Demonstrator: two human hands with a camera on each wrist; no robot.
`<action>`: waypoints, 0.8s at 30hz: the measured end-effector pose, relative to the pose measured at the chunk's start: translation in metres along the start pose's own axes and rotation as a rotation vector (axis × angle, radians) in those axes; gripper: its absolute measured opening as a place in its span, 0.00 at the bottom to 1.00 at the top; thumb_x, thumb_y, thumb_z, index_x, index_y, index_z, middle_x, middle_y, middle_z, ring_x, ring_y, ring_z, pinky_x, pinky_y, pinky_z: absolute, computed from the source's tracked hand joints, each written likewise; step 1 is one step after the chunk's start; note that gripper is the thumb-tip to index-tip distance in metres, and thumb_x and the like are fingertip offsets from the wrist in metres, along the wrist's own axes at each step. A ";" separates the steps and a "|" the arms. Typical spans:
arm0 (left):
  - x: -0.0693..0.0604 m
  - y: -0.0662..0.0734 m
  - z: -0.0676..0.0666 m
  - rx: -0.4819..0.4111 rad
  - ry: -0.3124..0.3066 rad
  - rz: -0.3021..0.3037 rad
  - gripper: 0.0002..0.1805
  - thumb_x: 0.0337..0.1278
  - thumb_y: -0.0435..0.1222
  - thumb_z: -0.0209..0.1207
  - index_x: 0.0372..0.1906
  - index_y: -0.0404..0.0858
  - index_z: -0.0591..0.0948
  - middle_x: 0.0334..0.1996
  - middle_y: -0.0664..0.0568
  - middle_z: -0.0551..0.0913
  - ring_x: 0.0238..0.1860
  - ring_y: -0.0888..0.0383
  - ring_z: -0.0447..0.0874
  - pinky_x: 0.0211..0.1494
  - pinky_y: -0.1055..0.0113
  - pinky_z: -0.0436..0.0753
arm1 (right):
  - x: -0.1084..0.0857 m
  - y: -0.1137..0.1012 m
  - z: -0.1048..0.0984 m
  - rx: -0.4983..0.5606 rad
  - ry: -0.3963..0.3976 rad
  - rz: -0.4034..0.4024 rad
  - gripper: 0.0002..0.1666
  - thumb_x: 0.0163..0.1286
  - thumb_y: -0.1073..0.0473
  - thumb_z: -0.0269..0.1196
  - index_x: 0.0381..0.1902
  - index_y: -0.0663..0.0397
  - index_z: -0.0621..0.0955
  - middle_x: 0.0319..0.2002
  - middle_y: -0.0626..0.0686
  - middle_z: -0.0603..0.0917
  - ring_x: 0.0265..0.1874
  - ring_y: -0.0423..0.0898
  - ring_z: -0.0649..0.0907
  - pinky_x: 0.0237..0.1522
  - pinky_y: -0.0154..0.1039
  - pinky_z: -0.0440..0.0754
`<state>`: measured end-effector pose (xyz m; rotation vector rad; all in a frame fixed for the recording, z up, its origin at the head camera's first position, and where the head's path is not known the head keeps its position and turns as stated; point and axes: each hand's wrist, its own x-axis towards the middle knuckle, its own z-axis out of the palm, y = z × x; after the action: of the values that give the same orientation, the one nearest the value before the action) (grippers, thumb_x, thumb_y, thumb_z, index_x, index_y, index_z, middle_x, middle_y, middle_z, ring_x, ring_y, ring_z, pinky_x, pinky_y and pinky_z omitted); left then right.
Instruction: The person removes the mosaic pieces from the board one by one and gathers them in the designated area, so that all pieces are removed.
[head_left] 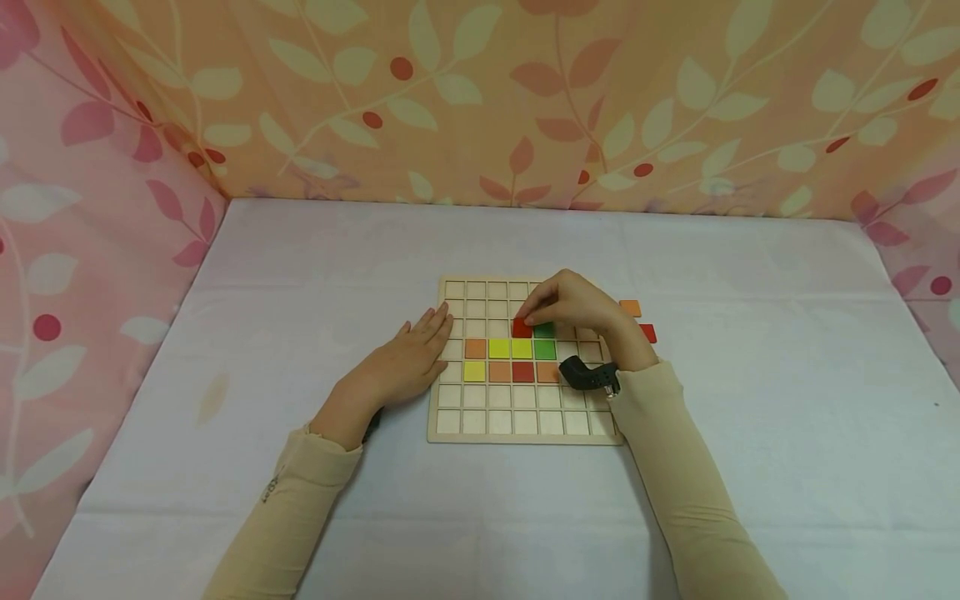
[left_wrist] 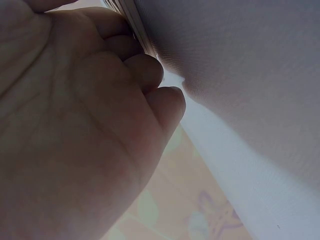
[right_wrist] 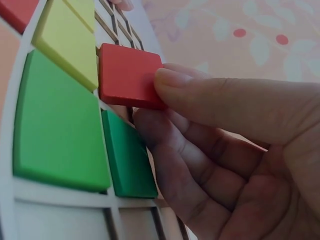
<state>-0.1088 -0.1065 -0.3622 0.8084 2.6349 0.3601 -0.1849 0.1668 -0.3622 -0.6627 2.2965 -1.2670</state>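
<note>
A wooden grid board [head_left: 525, 438] lies on the table, some of its cells filled with coloured square tiles. My right hand [head_left: 577, 302] pinches a red tile [right_wrist: 131, 75] between thumb and fingers; it looks tilted at its cell. Just beside that is a dark green tile [right_wrist: 129, 157], and nearer me a light green tile [head_left: 544, 349]. Two yellow tiles [head_left: 498, 348] and an orange tile [head_left: 476, 348] continue that row leftward. Below runs a row of yellow, orange and red tiles [head_left: 522, 372]. With extended fingers, my left hand [head_left: 405, 358] rests on the board's left edge.
Right of the board lie an orange tile [head_left: 630, 308] and another red tile [head_left: 648, 333], the latter partly behind my wrist. A black wrist camera [head_left: 585, 374] covers some cells. Patterned cloth [head_left: 480, 100] hangs along the table's back edge.
</note>
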 end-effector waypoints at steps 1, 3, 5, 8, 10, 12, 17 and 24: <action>0.000 0.000 0.000 0.001 0.001 0.001 0.35 0.71 0.39 0.46 0.73 0.29 0.46 0.74 0.40 0.37 0.73 0.47 0.36 0.71 0.48 0.47 | 0.000 0.000 0.000 -0.002 0.001 -0.003 0.05 0.59 0.70 0.66 0.34 0.64 0.87 0.34 0.56 0.86 0.33 0.45 0.82 0.38 0.34 0.79; 0.000 0.000 -0.001 0.004 0.003 0.002 0.35 0.71 0.39 0.46 0.73 0.29 0.46 0.74 0.40 0.37 0.74 0.47 0.36 0.71 0.48 0.47 | 0.000 0.000 -0.001 -0.011 0.003 -0.010 0.05 0.59 0.69 0.66 0.34 0.64 0.87 0.34 0.56 0.87 0.33 0.44 0.82 0.38 0.34 0.78; -0.001 0.000 -0.001 0.009 0.005 0.004 0.35 0.71 0.39 0.46 0.72 0.29 0.46 0.74 0.40 0.37 0.73 0.47 0.36 0.71 0.48 0.47 | 0.000 0.000 -0.002 -0.019 0.004 -0.015 0.05 0.60 0.69 0.66 0.34 0.64 0.87 0.34 0.56 0.87 0.33 0.44 0.82 0.38 0.34 0.78; -0.001 0.000 -0.002 0.007 0.009 0.003 0.35 0.71 0.39 0.46 0.72 0.29 0.46 0.74 0.40 0.37 0.73 0.47 0.36 0.71 0.48 0.47 | -0.001 -0.001 -0.003 -0.020 0.009 -0.012 0.05 0.60 0.68 0.66 0.35 0.63 0.87 0.34 0.56 0.87 0.33 0.44 0.82 0.38 0.33 0.78; -0.001 0.000 -0.002 0.002 0.012 0.001 0.35 0.71 0.39 0.46 0.73 0.29 0.46 0.74 0.40 0.37 0.73 0.47 0.36 0.71 0.48 0.47 | -0.002 -0.003 -0.003 -0.013 0.010 -0.002 0.05 0.60 0.68 0.66 0.35 0.63 0.87 0.34 0.56 0.87 0.33 0.45 0.82 0.39 0.34 0.78; 0.000 0.000 -0.001 -0.006 0.011 -0.003 0.35 0.71 0.39 0.46 0.73 0.29 0.46 0.74 0.41 0.37 0.73 0.47 0.36 0.71 0.48 0.46 | -0.004 -0.004 -0.003 -0.003 0.012 0.013 0.05 0.60 0.68 0.66 0.34 0.63 0.87 0.35 0.56 0.87 0.33 0.45 0.82 0.39 0.34 0.78; 0.001 -0.001 0.001 -0.005 0.005 -0.003 0.35 0.71 0.38 0.46 0.73 0.29 0.46 0.74 0.40 0.37 0.73 0.46 0.36 0.71 0.47 0.46 | -0.006 -0.002 -0.003 -0.008 0.015 0.023 0.05 0.60 0.68 0.66 0.34 0.63 0.87 0.34 0.56 0.87 0.33 0.45 0.82 0.39 0.34 0.78; 0.001 0.000 0.001 0.004 0.002 -0.007 0.35 0.71 0.39 0.46 0.72 0.28 0.46 0.74 0.40 0.37 0.73 0.46 0.36 0.71 0.47 0.46 | -0.010 0.000 -0.004 0.007 0.021 0.020 0.05 0.60 0.67 0.66 0.34 0.63 0.87 0.34 0.55 0.87 0.33 0.45 0.83 0.39 0.35 0.79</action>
<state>-0.1090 -0.1057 -0.3628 0.8006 2.6409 0.3543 -0.1797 0.1754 -0.3589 -0.6252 2.3087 -1.2774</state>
